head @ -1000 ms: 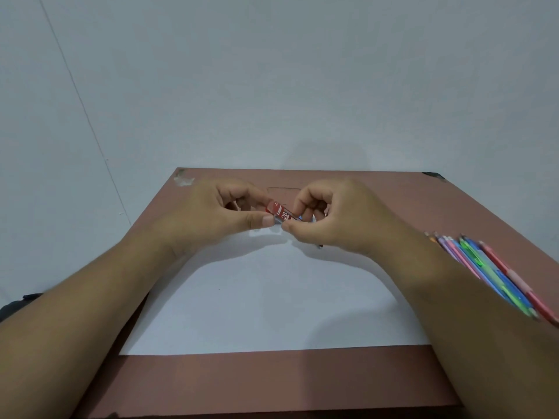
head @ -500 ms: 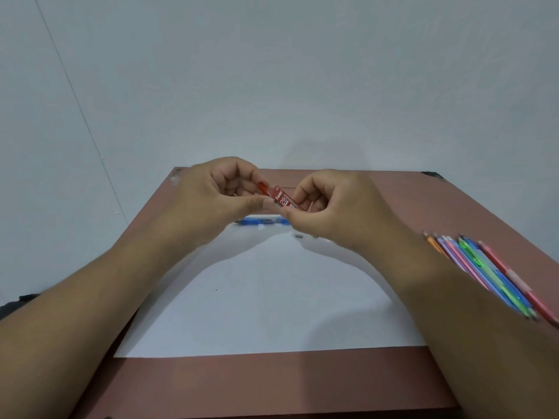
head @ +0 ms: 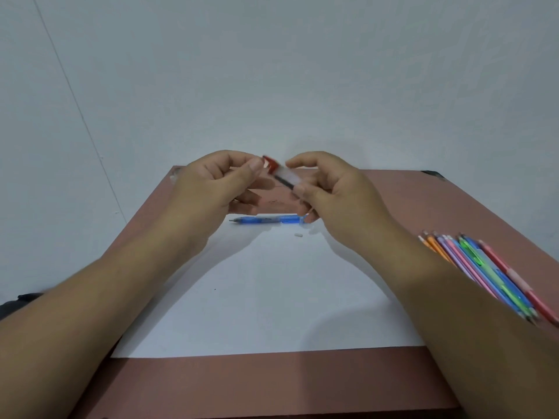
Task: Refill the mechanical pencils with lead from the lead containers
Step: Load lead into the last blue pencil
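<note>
Evidently both hands pinch the lead container [head: 284, 174] (red cap by left hand [head: 211, 182] fingertips, base in right hand [head: 329, 189]) to open it above the blue pencil [head: 266, 220].

Clear plastic lead container [head: 286, 176]: red cap at its 10 o'clock end, dark leads inside. Translucent blue mechanical pencil [head: 266, 220]: dark tip at 9 o'clock. Flat paper sheet [head: 266, 297]: plain white. Table top [head: 242, 385]: reddish brown. Bundle of slim pencils [head: 484, 267]: orange, purple, pink, blue, green.
</note>
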